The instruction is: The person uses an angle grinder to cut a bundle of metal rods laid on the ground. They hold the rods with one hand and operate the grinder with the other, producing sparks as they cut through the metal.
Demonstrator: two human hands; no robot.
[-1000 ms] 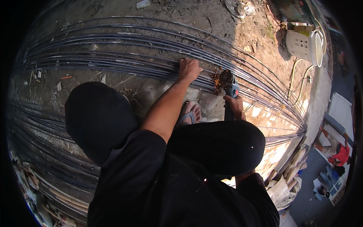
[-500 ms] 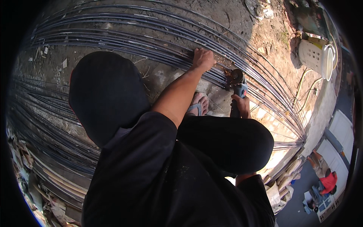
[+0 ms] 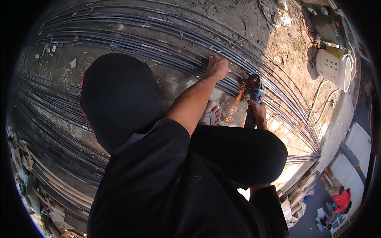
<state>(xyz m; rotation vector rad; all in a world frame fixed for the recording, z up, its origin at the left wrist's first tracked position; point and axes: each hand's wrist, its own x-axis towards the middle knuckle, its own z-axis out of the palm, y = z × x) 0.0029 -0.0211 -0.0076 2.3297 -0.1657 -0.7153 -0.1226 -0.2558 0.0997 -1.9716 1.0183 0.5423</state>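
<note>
Sparks [image 3: 240, 94] at angle grinder [image 3: 256, 93] gripped in right hand [image 3: 258, 111], left hand [image 3: 218, 68] clasped around long metal rods [image 3: 174, 54]

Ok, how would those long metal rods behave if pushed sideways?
The metal rods would probably flex, being long and thin, but likely spring back, as no sharp kinks show. Some may roll or slide, given the gaps between them.

Counting one angle grinder [image 3: 260, 96], two bare hands [image 3: 218, 68], one sandaled foot [image 3: 214, 112], one holed white basket [image 3: 328, 65], one other person in red [image 3: 342, 200]. Way too many overlapping steel rods [image 3: 238, 59] to count, lol.
</note>
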